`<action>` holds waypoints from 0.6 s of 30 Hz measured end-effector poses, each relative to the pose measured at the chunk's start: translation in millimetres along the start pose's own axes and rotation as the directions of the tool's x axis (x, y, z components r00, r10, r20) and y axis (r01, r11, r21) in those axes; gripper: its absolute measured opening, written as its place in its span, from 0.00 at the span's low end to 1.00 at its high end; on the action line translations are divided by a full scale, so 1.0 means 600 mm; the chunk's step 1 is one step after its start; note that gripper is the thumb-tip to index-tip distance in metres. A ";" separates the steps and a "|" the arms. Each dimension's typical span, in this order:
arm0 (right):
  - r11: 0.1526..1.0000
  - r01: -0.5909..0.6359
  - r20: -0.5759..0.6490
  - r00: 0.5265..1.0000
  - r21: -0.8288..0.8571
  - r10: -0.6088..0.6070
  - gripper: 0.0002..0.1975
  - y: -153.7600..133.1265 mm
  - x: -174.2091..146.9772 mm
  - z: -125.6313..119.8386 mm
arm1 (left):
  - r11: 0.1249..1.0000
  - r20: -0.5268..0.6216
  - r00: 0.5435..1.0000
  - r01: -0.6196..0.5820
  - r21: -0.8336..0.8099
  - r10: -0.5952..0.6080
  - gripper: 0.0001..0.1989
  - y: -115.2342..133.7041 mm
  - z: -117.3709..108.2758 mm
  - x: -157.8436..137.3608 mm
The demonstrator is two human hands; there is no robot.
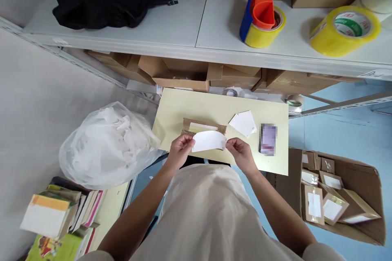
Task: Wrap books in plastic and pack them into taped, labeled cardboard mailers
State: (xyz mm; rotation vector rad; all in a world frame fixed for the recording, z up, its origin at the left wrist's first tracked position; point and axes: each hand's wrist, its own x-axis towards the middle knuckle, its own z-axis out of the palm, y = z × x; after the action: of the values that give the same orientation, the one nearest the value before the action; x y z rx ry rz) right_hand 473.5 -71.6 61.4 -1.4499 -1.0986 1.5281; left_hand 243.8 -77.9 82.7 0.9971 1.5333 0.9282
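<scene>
Stretched between my two hands is a curved white paper label, held over the front edge of the pale yellow table. My left hand pinches its left end, and my right hand pinches the right end. Just behind the label, partly covered by it, lies a small cardboard box with a white strip on top. To the right of the box a few white labels overlap on the tabletop. Farther right lies a blurred purple object, its kind hidden by pixelation.
A clear bag of white scraps bulges at the table's left. At right, a large carton holds several labelled boxes. On the shelf stand a tape dispenser and a yellow tape roll. Books are stacked lower left.
</scene>
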 end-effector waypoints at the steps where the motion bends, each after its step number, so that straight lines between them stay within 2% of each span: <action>1: 1.000 -0.015 0.019 1.000 -0.022 0.015 0.14 0.005 -0.005 0.005 | 1.000 -0.005 1.000 0.024 0.001 -0.024 0.12 -0.007 -0.003 -0.004; 5: 0.992 -0.058 0.000 0.998 -0.115 0.058 0.15 0.022 -0.018 0.025 | 0.994 -0.010 0.995 0.101 0.027 -0.101 0.13 -0.032 -0.018 -0.015; 9: 0.980 -0.101 -0.019 0.995 -0.172 0.099 0.15 0.033 -0.019 0.040 | 0.991 0.036 0.991 0.127 0.040 -0.128 0.14 -0.047 -0.035 -0.014; 15: 0.969 -0.175 -0.055 0.984 -0.177 0.168 0.15 0.042 -0.015 0.056 | 0.984 0.081 0.982 0.165 0.062 -0.170 0.11 -0.068 -0.054 0.004; 18: 0.967 -0.171 -0.092 0.983 -0.187 0.156 0.15 0.044 -0.006 0.064 | 0.982 0.071 0.984 0.157 0.105 -0.164 0.10 -0.072 -0.057 0.016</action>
State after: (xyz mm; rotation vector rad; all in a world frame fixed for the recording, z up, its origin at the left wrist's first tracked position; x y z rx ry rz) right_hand 436.9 -87.9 37.7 -1.7559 -1.1304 1.4957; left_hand 203.1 -86.8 45.0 0.9531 1.5797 0.6974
